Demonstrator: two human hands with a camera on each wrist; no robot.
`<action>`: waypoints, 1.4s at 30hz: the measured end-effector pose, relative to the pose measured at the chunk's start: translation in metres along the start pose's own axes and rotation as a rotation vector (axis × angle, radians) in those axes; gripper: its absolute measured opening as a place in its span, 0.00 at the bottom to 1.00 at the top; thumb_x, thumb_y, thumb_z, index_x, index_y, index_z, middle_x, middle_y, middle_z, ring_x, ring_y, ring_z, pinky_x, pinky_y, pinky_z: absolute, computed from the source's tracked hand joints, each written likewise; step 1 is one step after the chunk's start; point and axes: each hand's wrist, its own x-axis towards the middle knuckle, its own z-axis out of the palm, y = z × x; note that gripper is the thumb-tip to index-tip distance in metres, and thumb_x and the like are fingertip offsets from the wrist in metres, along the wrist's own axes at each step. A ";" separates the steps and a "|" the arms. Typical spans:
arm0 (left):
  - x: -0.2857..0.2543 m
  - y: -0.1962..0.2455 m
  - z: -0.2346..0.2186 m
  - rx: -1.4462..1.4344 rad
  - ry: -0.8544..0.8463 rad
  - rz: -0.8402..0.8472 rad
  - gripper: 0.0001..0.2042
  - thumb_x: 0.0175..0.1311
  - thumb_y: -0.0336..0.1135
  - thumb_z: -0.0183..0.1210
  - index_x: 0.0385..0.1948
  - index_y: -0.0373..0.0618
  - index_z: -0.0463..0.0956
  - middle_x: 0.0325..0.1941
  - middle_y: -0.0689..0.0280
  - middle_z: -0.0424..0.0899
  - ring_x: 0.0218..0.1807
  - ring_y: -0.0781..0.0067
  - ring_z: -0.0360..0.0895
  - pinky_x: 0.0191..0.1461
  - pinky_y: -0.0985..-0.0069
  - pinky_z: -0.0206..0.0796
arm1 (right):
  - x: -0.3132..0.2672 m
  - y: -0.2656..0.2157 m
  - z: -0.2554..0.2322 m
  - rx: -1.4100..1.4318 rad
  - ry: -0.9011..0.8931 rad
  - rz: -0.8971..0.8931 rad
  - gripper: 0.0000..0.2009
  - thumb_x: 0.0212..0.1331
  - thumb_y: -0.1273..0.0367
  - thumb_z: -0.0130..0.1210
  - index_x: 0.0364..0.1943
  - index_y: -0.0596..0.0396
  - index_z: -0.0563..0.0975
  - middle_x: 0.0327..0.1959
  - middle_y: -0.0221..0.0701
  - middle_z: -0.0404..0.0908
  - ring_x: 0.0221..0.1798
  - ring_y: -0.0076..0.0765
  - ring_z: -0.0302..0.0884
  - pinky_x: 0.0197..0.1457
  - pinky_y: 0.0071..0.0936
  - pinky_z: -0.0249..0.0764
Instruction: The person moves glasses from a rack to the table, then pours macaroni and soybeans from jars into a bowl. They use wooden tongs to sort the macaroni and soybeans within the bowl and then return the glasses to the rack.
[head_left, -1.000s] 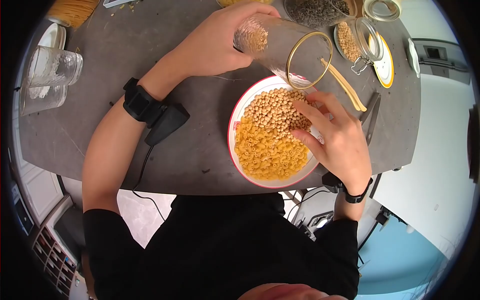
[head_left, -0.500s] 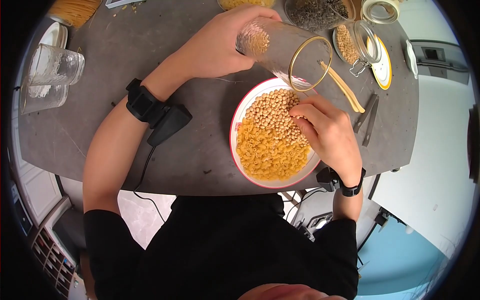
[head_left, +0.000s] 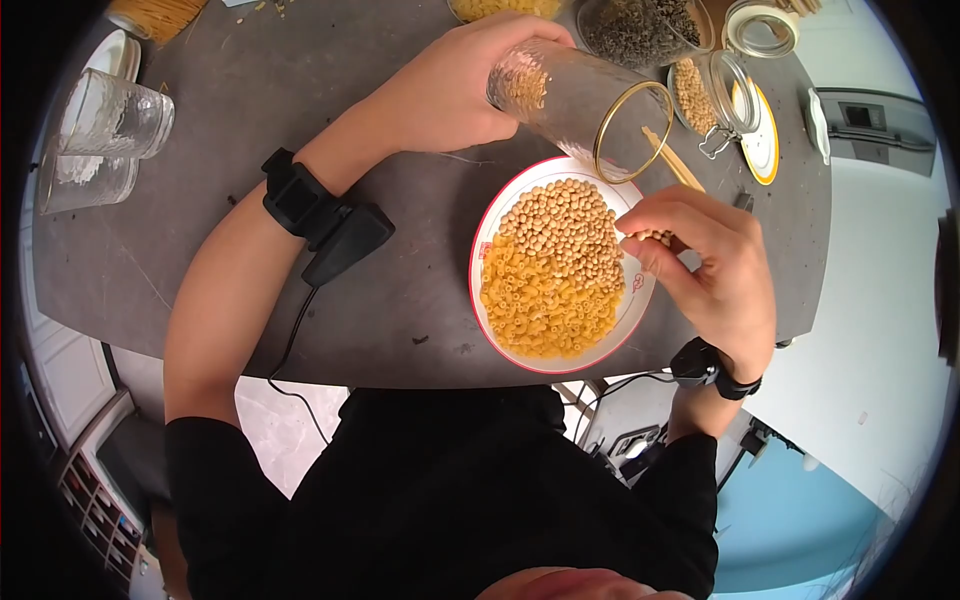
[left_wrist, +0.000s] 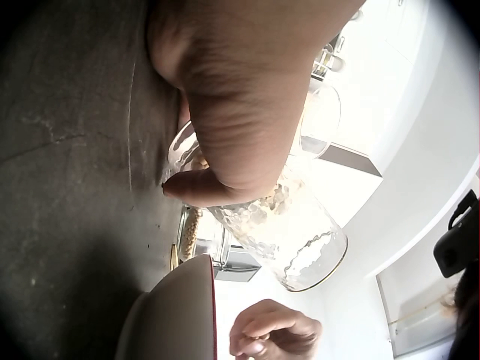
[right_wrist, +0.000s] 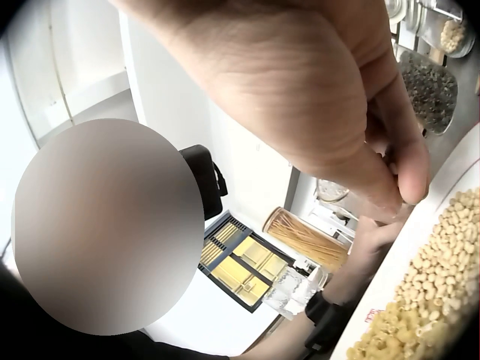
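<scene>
My left hand [head_left: 450, 85] grips a tall textured glass [head_left: 590, 105] with a gold rim. It is tilted, its mouth pointing right over the far edge of a white, red-rimmed bowl [head_left: 638, 300]. A few beans lie near the glass's base end. In the bowl, pale round soybeans [head_left: 560, 225] fill the far half and elbow macaroni [head_left: 545, 315] the near half. My right hand [head_left: 720, 270], raised at the bowl's right rim, pinches several soybeans [head_left: 655, 237] between thumb and fingers. In the left wrist view the glass [left_wrist: 307, 244] shows its mouth beyond my fingers.
Behind the right hand lie pale yellow sticks [head_left: 685, 172] and a partly hidden knife [head_left: 744, 202]. A clip-top jar [head_left: 735, 90] of beans and a container of dark dried bits [head_left: 640, 35] stand far right. Two glasses [head_left: 120, 115] sit at the left.
My right hand has gone from spread fingers over the soybeans to pinching several, and has moved up and right to the bowl's rim. The left hand keeps the glass tilted, shifted slightly right.
</scene>
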 end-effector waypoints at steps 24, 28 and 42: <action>-0.001 -0.004 0.001 -0.056 0.015 -0.014 0.34 0.45 0.20 0.64 0.62 0.42 0.72 0.61 0.61 0.80 0.65 0.66 0.76 0.72 0.67 0.64 | 0.041 -0.020 0.011 -0.412 0.332 -0.317 0.08 0.54 0.78 0.67 0.38 0.58 0.83 0.39 0.35 0.87 0.36 0.42 0.86 0.40 0.31 0.80; -0.001 -0.003 0.000 -0.049 0.017 -0.012 0.34 0.45 0.20 0.64 0.62 0.42 0.72 0.61 0.62 0.80 0.65 0.66 0.76 0.72 0.67 0.64 | 0.028 -0.016 0.011 -0.358 0.380 -0.333 0.07 0.55 0.81 0.66 0.38 0.60 0.83 0.40 0.36 0.88 0.38 0.39 0.87 0.41 0.28 0.80; -0.001 -0.001 -0.001 -0.061 -0.010 -0.046 0.33 0.47 0.21 0.65 0.62 0.42 0.72 0.61 0.63 0.80 0.64 0.70 0.76 0.70 0.69 0.65 | 0.008 0.002 0.056 -0.491 0.057 -0.282 0.16 0.52 0.73 0.62 0.47 0.53 0.84 0.50 0.32 0.80 0.49 0.37 0.82 0.41 0.30 0.86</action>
